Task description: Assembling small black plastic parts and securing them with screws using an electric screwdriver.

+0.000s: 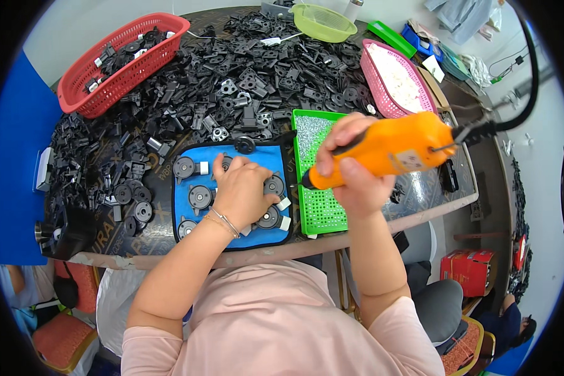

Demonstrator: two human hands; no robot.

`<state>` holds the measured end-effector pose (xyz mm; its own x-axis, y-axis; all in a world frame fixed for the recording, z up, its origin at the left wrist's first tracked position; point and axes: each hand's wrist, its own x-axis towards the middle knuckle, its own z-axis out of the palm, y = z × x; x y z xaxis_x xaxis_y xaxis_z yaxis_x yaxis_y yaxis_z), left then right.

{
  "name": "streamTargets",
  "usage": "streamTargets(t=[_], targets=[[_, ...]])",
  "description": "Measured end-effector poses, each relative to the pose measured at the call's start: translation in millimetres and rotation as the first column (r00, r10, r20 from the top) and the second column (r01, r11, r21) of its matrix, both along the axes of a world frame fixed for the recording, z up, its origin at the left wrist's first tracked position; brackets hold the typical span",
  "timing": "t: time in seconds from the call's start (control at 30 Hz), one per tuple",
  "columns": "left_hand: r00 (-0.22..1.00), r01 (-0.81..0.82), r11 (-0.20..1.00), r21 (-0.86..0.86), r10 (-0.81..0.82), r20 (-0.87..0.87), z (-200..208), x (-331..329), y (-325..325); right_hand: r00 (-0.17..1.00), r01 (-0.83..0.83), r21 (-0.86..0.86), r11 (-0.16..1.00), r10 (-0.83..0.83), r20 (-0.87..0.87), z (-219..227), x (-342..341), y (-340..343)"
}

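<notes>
In my right hand (362,178) is an orange electric screwdriver (398,145), its fingers and thumb wrapped round the black-tipped front end. The tool is tilted, its tip over the green perforated tray (323,216), where small silvery screws (312,135) lie in the far part. My left hand (247,188) is spread palm down over a blue mat (222,153) with a black border. Its fingertips touch round black wheel parts, partly hidden beneath it. Around it lie more such parts, including one wheel part (200,197) to the left, several with white tabs. A loose black disc (244,145) rests at the mat's far edge.
A large heap of black plastic parts (257,69) covers the table behind the mat. A red basket (81,103) of parts stands far left, a pink basket (427,100) of white pieces far right. A black cable (532,69) runs from the screwdriver upward.
</notes>
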<state>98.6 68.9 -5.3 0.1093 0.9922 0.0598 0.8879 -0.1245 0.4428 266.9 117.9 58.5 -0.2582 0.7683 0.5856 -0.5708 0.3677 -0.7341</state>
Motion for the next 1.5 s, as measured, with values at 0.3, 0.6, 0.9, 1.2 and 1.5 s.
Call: streamTargets(t=[0.3, 0.6, 0.9, 1.2, 1.5], targets=[[1.0, -0.001, 1.0, -0.001, 0.001, 0.008, -3, 0, 1, 0.996, 0.022, -0.054, 0.998, -0.018, 0.083, -21, -42, 13], [1.0, -0.021, 1.0, 0.012, 0.021, -0.007, -3, 1, 2, 0.99, -0.053, -0.089, 0.995, 0.063, 0.122, -24, -47, 13], [1.0, 0.0, 1.0, -0.018, 0.0, 0.013, -2, -2, 2, 0.993, -0.119, -0.004, 0.993, 0.119, -0.027, 1, -15, 25], [0.999, -0.009, 0.999, -0.036, 0.011, 0.049, -2, -1, 3, 0.99, 0.108, -0.047, 0.993, -0.103, 0.095, -24, 24, 24], [0.999, -0.016, 0.999, -0.031, 0.018, 0.052, -3, -1, 2, 0.992, 0.097, -0.065, 0.993, -0.091, 0.091, -28, 24, 22]])
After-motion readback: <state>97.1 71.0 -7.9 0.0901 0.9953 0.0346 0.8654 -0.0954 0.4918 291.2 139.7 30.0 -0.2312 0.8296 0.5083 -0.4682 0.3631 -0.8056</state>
